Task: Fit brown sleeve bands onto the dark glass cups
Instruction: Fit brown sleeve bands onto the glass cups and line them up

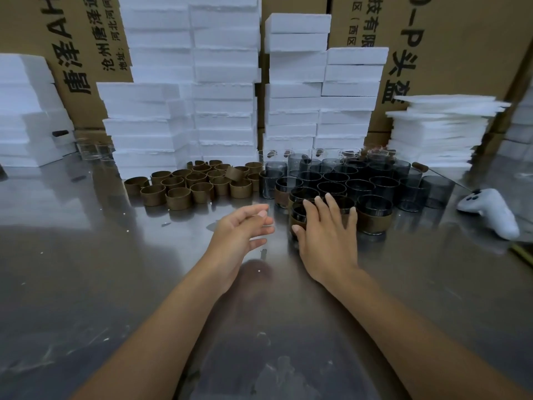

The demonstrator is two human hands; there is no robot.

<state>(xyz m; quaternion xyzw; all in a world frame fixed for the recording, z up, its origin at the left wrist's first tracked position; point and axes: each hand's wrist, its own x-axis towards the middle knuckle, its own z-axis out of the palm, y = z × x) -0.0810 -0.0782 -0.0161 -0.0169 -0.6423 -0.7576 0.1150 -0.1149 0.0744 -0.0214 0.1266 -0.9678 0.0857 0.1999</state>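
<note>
Several loose brown sleeve bands stand in a cluster on the steel table, left of centre. To their right stand several dark glass cups; a few at the front wear brown bands, such as the banded cup. My right hand lies with straight fingers over a banded cup at the front of the group, thumb against its left side. My left hand hovers open and empty just left of that cup, palm turned toward it.
Stacks of white foam blocks and cardboard boxes wall off the back. A white controller lies at the right. Clear glasses stand at the back left. The steel tabletop stretches toward me.
</note>
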